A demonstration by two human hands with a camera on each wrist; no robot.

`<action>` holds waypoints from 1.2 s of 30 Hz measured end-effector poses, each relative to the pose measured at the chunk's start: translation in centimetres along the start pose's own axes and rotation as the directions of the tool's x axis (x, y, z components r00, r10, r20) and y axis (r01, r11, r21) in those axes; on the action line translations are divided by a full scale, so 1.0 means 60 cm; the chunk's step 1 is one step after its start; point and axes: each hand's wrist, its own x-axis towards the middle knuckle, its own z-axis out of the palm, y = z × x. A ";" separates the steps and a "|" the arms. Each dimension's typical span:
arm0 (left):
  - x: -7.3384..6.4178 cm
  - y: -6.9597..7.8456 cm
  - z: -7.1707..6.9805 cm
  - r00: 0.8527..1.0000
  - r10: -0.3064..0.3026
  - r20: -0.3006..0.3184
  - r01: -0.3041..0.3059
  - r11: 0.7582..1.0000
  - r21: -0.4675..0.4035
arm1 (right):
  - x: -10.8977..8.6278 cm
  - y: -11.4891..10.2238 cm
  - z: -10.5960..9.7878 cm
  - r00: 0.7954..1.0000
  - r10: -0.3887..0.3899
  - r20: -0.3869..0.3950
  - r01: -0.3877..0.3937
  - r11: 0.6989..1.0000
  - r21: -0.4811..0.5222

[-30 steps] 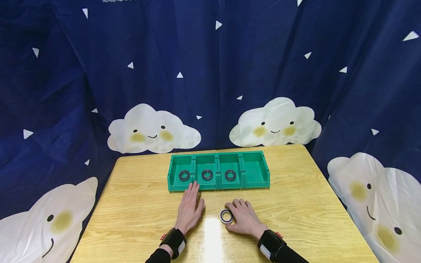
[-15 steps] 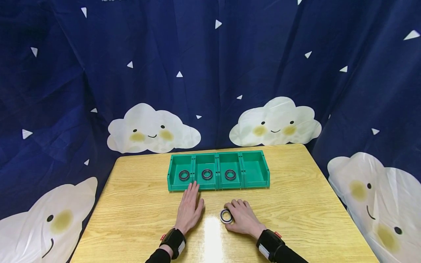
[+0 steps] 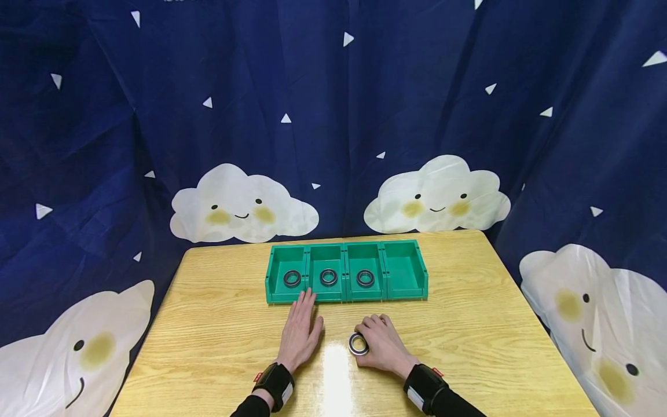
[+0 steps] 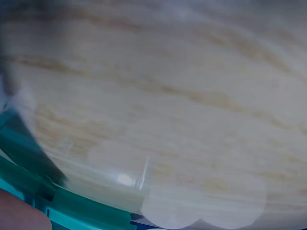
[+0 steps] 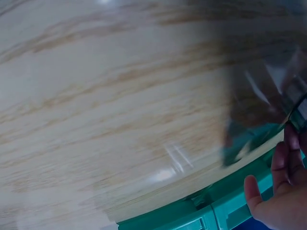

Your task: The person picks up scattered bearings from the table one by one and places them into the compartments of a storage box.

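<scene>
My right hand (image 3: pixel 384 346) grips a ball bearing (image 3: pixel 351 348), a metal ring with a dark seal, at its right side, low over the table. In the right wrist view, curled fingers (image 5: pixel 280 167) show beside the bearing's edge (image 5: pixel 300 108). My left hand (image 3: pixel 298 336) lies with straight fingers, fingertips at the front edge of a row of green bins (image 3: pixel 406 292). Three similar bearings lie flat, one per bin: in the leftmost (image 3: pixel 285 279), the second (image 3: pixel 321 278) and the third (image 3: pixel 358 279). The rightmost bin (image 3: pixel 401 267) holds nothing visible.
The wooden table (image 3: pixel 219 313) has a bright reflection between the hands. A dark blue curtain (image 3: pixel 333 139) with clouds and triangles hangs behind the table and at its sides. Black straps with devices (image 3: pixel 276 383) sit on both wrists.
The right hand has shifted very slightly left with the bearing in its grip. The left hand and the bearings in the bins stay in place.
</scene>
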 end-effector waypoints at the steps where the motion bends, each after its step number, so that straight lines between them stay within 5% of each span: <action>1: 0.000 0.000 0.000 1.000 -0.001 0.004 0.001 1.000 0.000 | 0.000 0.000 0.000 1.000 -0.004 -0.005 0.004 1.000 -0.002; 17: -0.001 0.005 0.006 0.998 0.053 0.040 -0.052 0.998 -0.046 | 0.011 0.038 -0.029 0.994 0.047 -0.095 -0.052 0.997 -0.049; 23: 0.004 0.016 0.009 0.994 0.066 0.082 -0.054 0.989 -0.137 | 0.008 0.062 -0.050 0.988 0.106 -0.116 -0.111 0.993 -0.039; 36: 0.027 0.049 0.019 0.986 0.140 0.090 -0.125 0.980 -0.158 | 0.002 0.133 -0.091 0.967 0.173 -0.187 -0.193 0.976 -0.097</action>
